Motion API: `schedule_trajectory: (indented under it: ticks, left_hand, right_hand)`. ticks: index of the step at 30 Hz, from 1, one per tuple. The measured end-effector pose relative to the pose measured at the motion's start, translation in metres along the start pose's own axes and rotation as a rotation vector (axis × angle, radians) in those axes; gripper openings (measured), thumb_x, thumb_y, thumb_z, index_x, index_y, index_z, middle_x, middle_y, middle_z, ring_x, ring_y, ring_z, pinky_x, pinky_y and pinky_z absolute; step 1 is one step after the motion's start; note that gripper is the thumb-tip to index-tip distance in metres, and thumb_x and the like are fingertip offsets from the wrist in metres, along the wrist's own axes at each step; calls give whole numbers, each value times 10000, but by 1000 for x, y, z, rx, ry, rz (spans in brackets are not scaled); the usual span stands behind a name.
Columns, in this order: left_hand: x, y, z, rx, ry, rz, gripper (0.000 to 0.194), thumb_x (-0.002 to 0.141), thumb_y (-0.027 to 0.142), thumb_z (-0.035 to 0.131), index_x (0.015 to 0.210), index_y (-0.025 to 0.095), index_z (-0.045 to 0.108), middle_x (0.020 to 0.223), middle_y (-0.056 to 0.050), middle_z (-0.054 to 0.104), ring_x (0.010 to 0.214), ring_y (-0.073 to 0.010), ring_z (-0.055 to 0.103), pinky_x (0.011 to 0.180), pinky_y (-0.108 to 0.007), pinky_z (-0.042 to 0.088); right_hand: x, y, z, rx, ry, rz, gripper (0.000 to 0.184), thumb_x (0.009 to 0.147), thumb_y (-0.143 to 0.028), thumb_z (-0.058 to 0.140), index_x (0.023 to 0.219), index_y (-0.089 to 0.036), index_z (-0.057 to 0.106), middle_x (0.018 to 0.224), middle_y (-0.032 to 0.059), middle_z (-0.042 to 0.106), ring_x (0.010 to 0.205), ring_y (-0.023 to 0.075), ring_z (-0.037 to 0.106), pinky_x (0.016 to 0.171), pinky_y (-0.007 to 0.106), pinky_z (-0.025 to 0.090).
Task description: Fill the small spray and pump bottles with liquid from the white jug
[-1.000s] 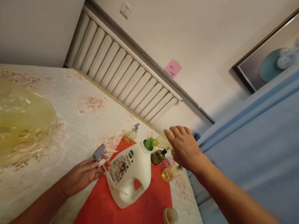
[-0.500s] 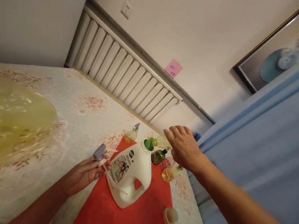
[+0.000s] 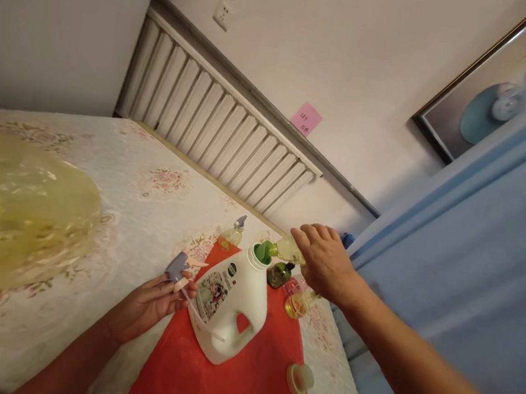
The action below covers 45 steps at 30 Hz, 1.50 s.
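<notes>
The person's right hand (image 3: 326, 263) is clamped around a yellowish bottle (image 3: 289, 250), tipping its neck into the green-lined mouth of a white jug (image 3: 240, 304); I can't tell whether they touch. The jug stands on a red mat (image 3: 262, 379) on the table (image 3: 154, 223). Pouring seems the step in hand, calling, I'd judge, for a steady wrist. The left hand (image 3: 147, 310), well apart, pinches a purple trigger sprayer head (image 3: 177, 267). Compared with half a second ago, barely anything differs.
</notes>
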<state>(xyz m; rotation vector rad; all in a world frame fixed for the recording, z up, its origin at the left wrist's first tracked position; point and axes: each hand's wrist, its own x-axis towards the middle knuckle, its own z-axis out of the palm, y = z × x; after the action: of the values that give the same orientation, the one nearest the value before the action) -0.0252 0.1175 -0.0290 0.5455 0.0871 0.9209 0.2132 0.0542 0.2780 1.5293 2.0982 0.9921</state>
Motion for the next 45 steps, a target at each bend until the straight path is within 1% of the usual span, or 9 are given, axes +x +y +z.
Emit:
schedule_trajectory:
  ticks: [10,15,19,23,27,30,35,39,45]
  left_hand:
    - [1,0,1,-3,21,2,266,860,203,636,1126,197,657,1067,-105,733,986,-213,675,847,-317,540]
    - [0,0,1,0,25,-1,259,876,177,617,1133,180,650,1074,-124,730,1009,-219,671,868,-321,537]
    - [-4,-2,1,-2,75,16,253,884,147,607,1132,171,650,1079,-125,729,998,-215,682,861,-320,549]
    - [-14,-5,9,-27,184,60,212,853,101,634,1049,165,683,1027,-105,745,982,-208,696,836,-296,575]
    - [-25,-3,34,-9,313,153,195,828,85,656,1001,166,695,982,-96,758,928,-187,712,776,-250,594]
    - [-29,2,63,30,331,222,201,816,106,675,1009,162,694,973,-101,759,896,-184,715,754,-246,602]
    - [-34,15,116,134,320,282,242,802,128,695,1043,132,687,966,-128,753,907,-198,705,760,-258,603]
    - [-39,18,150,234,299,291,242,805,161,707,1044,136,685,965,-126,749,919,-206,698,760,-262,600]
    - [-46,11,177,360,204,270,277,830,194,699,1100,153,659,1006,-115,731,955,-213,683,800,-290,591]
  right_hand:
    - [-7,-2,15,80,38,50,646,705,-138,601,1339,-138,476,1284,152,554,1137,309,469,956,414,346]
    - [-13,-2,20,158,15,35,626,720,-147,611,1335,-142,495,1273,151,571,1128,312,496,939,424,380]
    - [-18,-6,25,327,66,113,646,744,-223,637,1360,-126,466,1300,153,559,1128,299,514,951,406,415]
    - [-29,-11,43,437,91,170,588,748,-218,629,1313,-112,508,1267,173,587,1110,320,543,946,447,439]
    - [-60,-21,69,754,245,292,648,701,-217,672,1317,-160,478,1276,139,586,1157,288,550,1000,431,442]
    - [-93,-43,91,932,223,299,653,681,-197,679,1303,-183,483,1284,130,586,1177,289,552,1021,456,437]
    - [-140,-88,119,1085,169,351,674,666,-162,669,1316,-172,490,1309,135,574,1211,300,540,1033,475,437]
    - [-159,-106,123,1103,154,361,681,642,-115,640,1308,-170,508,1313,142,580,1227,320,529,1046,508,420]
    - [-177,-114,120,1127,197,345,660,657,-97,619,1302,-163,501,1295,139,585,1208,304,533,1029,485,435]
